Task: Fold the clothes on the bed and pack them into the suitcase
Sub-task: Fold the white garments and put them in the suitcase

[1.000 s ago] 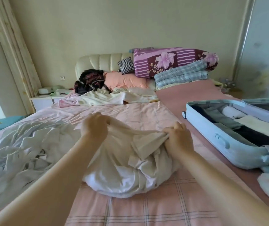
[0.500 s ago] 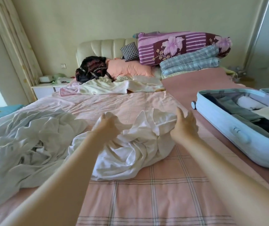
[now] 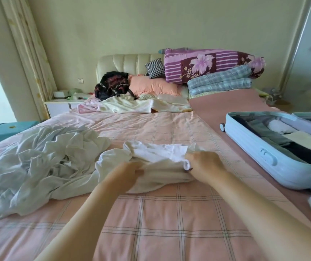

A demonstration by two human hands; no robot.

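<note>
A crumpled white garment point(image 3: 156, 157) lies on the pink checked bed point(image 3: 150, 213) in the middle. My left hand point(image 3: 126, 173) grips its near edge on the left. My right hand point(image 3: 205, 163) grips the same edge on the right, fingers curled into the cloth. To the left sprawls a larger heap of pale clothes point(image 3: 38, 162). An open light-blue suitcase point(image 3: 275, 159) sits on the right side of the bed, with folded dark, grey and cream clothes inside.
Folded quilts point(image 3: 213, 72), an orange pillow point(image 3: 154, 85) and a black bag point(image 3: 113, 85) are stacked at the headboard, with a cream-and-pink blanket point(image 3: 132, 104) in front. A white nightstand point(image 3: 62, 106) stands at the back left. A teal box point(image 3: 4, 130) sits left of the bed.
Both hands have drawn back toward me along the white garment and now grip its near edge. The garment lies flatter and more gathered than a second ago.
</note>
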